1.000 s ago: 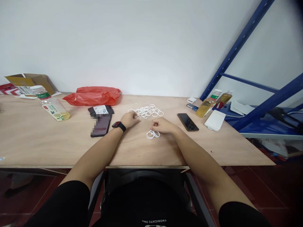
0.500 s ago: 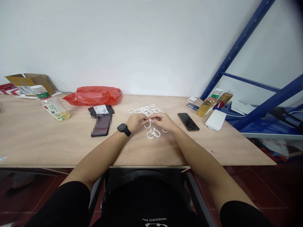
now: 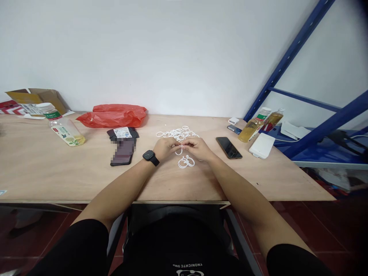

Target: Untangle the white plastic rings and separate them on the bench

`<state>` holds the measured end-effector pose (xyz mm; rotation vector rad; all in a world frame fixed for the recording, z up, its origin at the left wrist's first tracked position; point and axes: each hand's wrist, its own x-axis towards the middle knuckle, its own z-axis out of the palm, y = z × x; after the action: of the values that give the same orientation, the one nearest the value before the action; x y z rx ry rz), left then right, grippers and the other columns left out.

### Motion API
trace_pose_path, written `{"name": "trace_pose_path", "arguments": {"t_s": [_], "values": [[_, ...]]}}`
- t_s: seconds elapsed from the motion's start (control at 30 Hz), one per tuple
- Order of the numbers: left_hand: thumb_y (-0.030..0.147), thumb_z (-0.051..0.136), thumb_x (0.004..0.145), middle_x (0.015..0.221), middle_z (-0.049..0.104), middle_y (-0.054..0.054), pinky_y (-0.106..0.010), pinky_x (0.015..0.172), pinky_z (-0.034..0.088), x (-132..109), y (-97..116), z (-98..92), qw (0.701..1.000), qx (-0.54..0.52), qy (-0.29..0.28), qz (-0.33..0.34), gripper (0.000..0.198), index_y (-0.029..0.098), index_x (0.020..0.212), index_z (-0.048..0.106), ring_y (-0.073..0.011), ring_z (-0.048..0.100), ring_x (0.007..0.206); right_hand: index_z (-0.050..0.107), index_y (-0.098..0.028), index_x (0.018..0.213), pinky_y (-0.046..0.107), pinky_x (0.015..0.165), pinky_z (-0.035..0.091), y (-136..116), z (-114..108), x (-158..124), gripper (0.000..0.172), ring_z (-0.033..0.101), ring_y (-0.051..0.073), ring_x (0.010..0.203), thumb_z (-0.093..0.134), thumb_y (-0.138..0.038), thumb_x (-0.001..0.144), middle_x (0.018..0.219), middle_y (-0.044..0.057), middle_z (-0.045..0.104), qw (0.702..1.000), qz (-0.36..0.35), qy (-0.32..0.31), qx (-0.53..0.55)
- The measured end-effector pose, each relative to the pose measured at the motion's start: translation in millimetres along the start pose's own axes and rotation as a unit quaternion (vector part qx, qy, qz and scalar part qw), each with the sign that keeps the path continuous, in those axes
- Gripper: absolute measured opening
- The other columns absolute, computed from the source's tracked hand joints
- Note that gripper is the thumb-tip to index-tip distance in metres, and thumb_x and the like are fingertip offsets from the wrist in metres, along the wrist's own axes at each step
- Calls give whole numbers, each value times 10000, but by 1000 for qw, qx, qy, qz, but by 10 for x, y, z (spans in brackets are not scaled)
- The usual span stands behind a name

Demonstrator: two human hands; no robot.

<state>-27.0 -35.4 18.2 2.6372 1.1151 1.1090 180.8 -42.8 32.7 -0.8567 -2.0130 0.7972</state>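
My left hand (image 3: 167,148) and my right hand (image 3: 197,148) meet fingertip to fingertip over the wooden table, both in a pinch. Between them they hold a white plastic ring (image 3: 178,151), whose loop hangs below the fingers; its upper part is hidden by the fingertips. Just behind my hands lies a loose pile of white rings (image 3: 178,133), several of them overlapping. Nearer to me, on the bare wood, rest a few more white rings (image 3: 186,161) with small knobs, lying together. A black watch (image 3: 150,156) is on my left wrist.
Left of my hands are a black phone-shaped item (image 3: 123,153), a red plastic bag (image 3: 115,117) and a leaning bottle (image 3: 66,130). To the right lie a smartphone (image 3: 229,148), a white box (image 3: 261,145) and a tea bottle (image 3: 253,126), beside a blue shelf frame (image 3: 287,61).
My fingertips have come closer together over the ring, and its hanging loop shows slightly higher. The piles have not visibly moved.
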Motion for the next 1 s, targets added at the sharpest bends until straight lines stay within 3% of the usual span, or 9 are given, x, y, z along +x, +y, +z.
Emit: {"name": "trace_pose_path", "arguments": {"t_s": [0.2,0.37,0.57,0.77,0.83,1.0], "values": [[495,576,908,769,705,-29,-265,657,458,13,-15,26,999,0,-41,-19,327,214,866,739,-149,631,705,710,-191,841,283,670,455,22,-28,11,229,595,165,734,679,-415,806,805,39,684,1000,26,-16,3],[536,646,837,1072,675,-88,-338,839,518,-17,-182,78,997,10,-80,-16,421,196,1076,709,-210,649,929,647,-164,771,238,547,401,92,-89,3,237,532,118,575,698,-394,751,655,-4,632,987,118,-110,29],[472,450,959,1150,629,-109,-380,1006,476,-40,-422,138,994,46,-80,-50,406,187,1109,697,-230,581,1139,644,-163,726,229,563,413,105,-109,14,160,567,119,607,691,-315,711,673,2,663,985,135,-110,10],[386,499,912,1225,591,-106,-369,959,496,-4,-445,157,981,120,-121,-97,327,182,1085,687,-234,603,1074,719,-162,792,225,564,432,191,-197,12,139,593,126,626,656,-245,700,725,17,700,961,186,-203,8],[379,504,902,1215,592,-95,-349,929,500,11,-419,145,978,126,-130,-107,304,185,1047,686,-230,610,1055,730,-162,814,222,572,434,232,-236,12,151,585,121,624,651,-204,692,728,16,699,961,194,-196,-2],[393,533,883,1122,615,-84,-335,845,504,35,-366,120,974,132,-140,-119,257,192,943,682,-222,623,968,710,-166,874,232,593,429,265,-234,22,176,560,117,626,649,-229,722,714,4,662,983,154,-100,-8]]}}
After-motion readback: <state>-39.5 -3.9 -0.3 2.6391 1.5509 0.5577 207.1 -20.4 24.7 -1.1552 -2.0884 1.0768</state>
